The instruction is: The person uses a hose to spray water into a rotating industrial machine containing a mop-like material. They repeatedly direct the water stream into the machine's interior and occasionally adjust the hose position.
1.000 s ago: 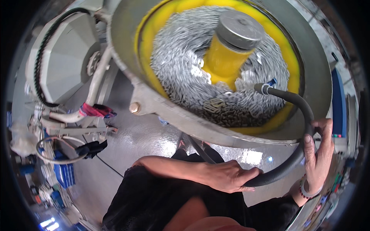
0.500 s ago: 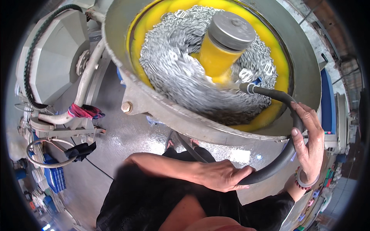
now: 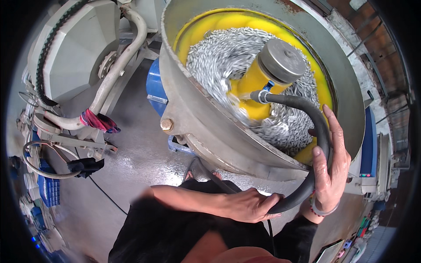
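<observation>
A thick black hose curves up from my body and over the rim of a big round tub. My left hand is closed round its lower part, near my waist. Higher up, my right hand holds the bend, thumb and fingers to either side of it. The metal hose end with a blue-handled valve points left, in front of the yellow centre column with its grey metal cap. Liquid seems to come from it. Small grey-white pieces, blurred by motion, fill the yellow-lined bowl around the column.
The tub's grey metal rim stands close before me, a large bolt on its side. At left are a faceted grey drum machine, a bent pipe with a red cloth and a blue crate. The floor looks wet.
The hose end has moved left, across the front of the column. My right hand has gone left and lower with the hose bend, while my left hand keeps its hold. The view has shifted.
</observation>
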The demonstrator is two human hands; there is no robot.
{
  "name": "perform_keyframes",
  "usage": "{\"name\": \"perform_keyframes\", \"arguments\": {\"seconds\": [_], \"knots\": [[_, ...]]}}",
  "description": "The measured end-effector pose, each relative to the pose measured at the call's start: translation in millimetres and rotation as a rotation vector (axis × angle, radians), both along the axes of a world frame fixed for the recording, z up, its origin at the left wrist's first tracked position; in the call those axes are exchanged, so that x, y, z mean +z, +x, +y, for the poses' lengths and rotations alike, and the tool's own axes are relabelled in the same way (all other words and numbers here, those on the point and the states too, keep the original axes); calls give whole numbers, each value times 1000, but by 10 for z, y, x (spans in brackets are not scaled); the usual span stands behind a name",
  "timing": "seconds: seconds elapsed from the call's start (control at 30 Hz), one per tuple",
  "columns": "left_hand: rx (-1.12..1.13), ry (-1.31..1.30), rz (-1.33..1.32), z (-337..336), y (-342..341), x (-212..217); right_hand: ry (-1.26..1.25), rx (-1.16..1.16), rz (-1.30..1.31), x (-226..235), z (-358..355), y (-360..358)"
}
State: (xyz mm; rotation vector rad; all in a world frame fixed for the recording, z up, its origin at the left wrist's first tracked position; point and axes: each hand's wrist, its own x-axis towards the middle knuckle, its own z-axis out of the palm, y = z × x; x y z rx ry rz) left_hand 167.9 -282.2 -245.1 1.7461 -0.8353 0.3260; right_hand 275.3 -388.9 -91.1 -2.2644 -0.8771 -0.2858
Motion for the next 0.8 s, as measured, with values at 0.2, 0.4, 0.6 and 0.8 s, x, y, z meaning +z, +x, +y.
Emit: {"name": "perform_keyframes", "arguments": {"seconds": [0.2,0.4,0.6,0.8], "knots": [[-131,165,115,241,30,19,39,-27,84,-3,83,-12],[-204,167,122,946,-17,160,42,1,182,-29,42,9],[-25,-124,758,2178,-475,-156,221,-92,280,-137,134,-20],[747,-856,1242,3040,-757,-2171,207,-163,398,-4,145,-227]]}}
